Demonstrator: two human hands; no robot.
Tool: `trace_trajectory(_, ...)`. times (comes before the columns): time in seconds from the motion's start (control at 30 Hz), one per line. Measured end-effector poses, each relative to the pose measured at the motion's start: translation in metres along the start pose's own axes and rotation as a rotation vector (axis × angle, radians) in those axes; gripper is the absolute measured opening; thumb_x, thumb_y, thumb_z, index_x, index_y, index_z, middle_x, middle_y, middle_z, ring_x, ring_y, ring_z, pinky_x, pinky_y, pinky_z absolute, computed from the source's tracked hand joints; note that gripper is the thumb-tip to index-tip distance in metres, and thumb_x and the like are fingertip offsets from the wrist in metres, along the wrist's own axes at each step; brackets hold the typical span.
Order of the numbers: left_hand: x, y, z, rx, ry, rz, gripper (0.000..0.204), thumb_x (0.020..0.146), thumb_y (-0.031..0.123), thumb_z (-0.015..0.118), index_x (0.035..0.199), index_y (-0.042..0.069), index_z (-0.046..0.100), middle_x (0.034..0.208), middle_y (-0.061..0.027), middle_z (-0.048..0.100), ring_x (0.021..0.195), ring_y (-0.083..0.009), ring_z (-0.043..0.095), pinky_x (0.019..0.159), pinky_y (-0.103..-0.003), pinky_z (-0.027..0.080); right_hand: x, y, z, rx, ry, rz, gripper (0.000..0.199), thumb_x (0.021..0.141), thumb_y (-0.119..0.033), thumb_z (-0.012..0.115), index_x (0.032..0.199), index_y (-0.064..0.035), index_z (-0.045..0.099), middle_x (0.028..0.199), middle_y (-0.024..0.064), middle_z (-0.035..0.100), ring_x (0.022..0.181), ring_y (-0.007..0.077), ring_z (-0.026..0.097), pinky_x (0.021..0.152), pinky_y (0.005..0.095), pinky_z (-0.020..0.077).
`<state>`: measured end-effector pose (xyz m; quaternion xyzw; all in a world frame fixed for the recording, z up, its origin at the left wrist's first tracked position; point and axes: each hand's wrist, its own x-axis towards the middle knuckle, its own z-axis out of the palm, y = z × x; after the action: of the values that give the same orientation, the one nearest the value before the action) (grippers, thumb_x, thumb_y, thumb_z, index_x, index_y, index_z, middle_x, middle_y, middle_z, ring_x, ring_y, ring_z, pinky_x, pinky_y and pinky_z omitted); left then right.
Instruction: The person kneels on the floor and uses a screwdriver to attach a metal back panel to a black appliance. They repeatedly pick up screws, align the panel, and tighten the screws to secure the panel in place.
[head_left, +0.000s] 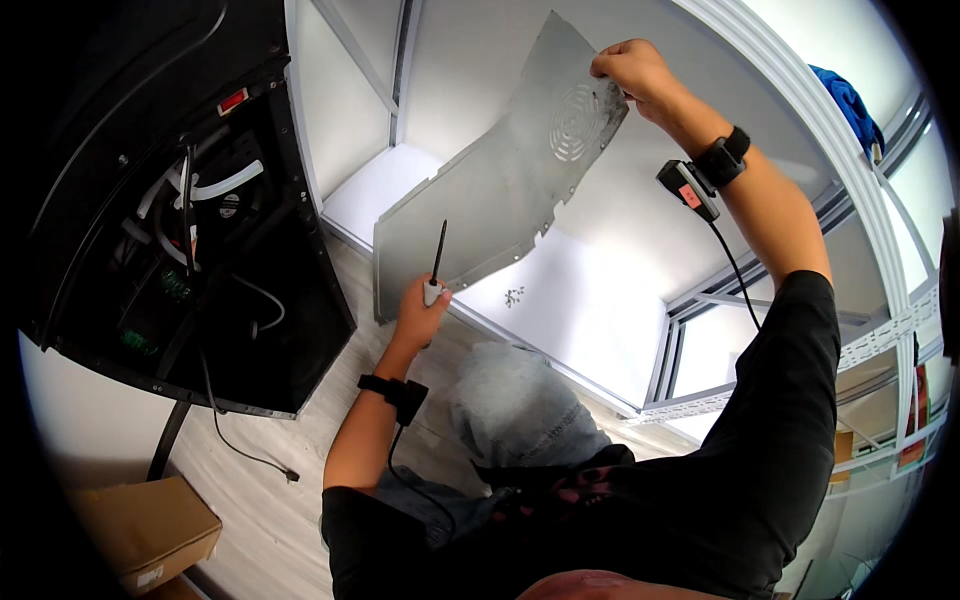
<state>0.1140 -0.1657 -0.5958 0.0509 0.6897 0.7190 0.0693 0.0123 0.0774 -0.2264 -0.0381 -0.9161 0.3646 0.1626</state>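
Note:
My right hand (637, 78) is closed on the upper right edge of a thin grey sheet-metal panel (470, 190). The panel is bent, with notched edges and a round vent of curved slots near my fingers. A screwdriver (433, 291) stands in my closed left hand (418, 318), its dark shaft pointing up in front of the panel's lower part. Whether the left fingers also touch the panel, I cannot tell. To the left stands a black machine housing (270, 340), its open side showing hoses, wires and a red switch (233, 101).
Several small screws (514, 296) lie on the white shelf (590, 310) inside a metal-framed cabinet. A loose cable (250, 457) trails over the floor below the housing. A cardboard box (150, 530) sits at lower left, and blue cloth (845, 105) hangs at upper right.

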Motion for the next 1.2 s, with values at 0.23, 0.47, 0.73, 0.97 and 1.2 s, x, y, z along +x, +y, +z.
trace_trajectory(0.23,-0.007,-0.024,-0.008,-0.065,-0.101,-0.123,0.03,0.088,0.03,0.062,0.108,0.009,0.056,0.09,-0.0003,0.058,0.079,-0.0108,0.056,0.056,-0.029,0.052,-0.029,-0.052,0.008,-0.205,-0.075,-0.152,0.017,0.072,-0.008,0.063,0.081,0.0065,0.065,0.07,0.0067,0.059,0.063,0.0145,0.054,0.058,0.0292,0.0439)
trace_trajectory(0.47,0.006,-0.012,-0.025,-0.027,-0.088,-0.033,0.032,0.086,0.031,0.064,0.109,0.009,0.058,0.091,-0.0003,0.059,0.081,-0.0103,0.058,0.058,-0.027,0.051,-0.061,-0.089,0.005,-0.377,-0.167,-0.242,0.027,0.072,-0.01,0.063,0.093,0.006,0.066,0.077,0.0132,0.063,0.068,0.0211,0.06,0.064,0.0335,0.0494)
trace_trajectory(0.73,0.009,0.008,-0.038,-0.145,0.038,0.026,0.024,0.089,0.027,0.064,0.105,0.011,0.058,0.092,0.0005,0.06,0.081,-0.0093,0.06,0.057,-0.024,0.048,-0.065,-0.072,-0.014,-0.621,-0.227,-0.384,0.022,0.076,-0.01,0.066,0.093,0.006,0.066,0.082,0.0139,0.067,0.074,0.0212,0.063,0.072,0.0325,0.0492)
trace_trajectory(0.97,0.012,0.006,-0.047,-0.116,0.099,0.131,0.02,0.089,0.02,0.064,0.103,0.009,0.056,0.093,0.0008,0.058,0.071,-0.0048,0.052,0.056,-0.021,0.046,-0.067,-0.069,-0.013,-0.687,-0.251,-0.449,0.022,0.076,-0.01,0.067,0.092,0.004,0.067,0.083,0.015,0.067,0.076,0.0258,0.064,0.074,0.0343,0.0495)
trace_trajectory(1.2,0.005,0.041,-0.052,-0.238,0.329,0.357,0.032,0.084,0.006,0.066,0.111,0.001,0.052,0.094,-0.0014,0.057,0.077,-0.0072,0.055,0.064,-0.021,0.046,-0.066,-0.071,-0.025,-0.593,-0.118,-0.594,0.021,0.076,-0.01,0.069,0.094,0.0018,0.066,0.086,0.0191,0.067,0.079,0.0281,0.067,0.072,0.0354,0.0506)
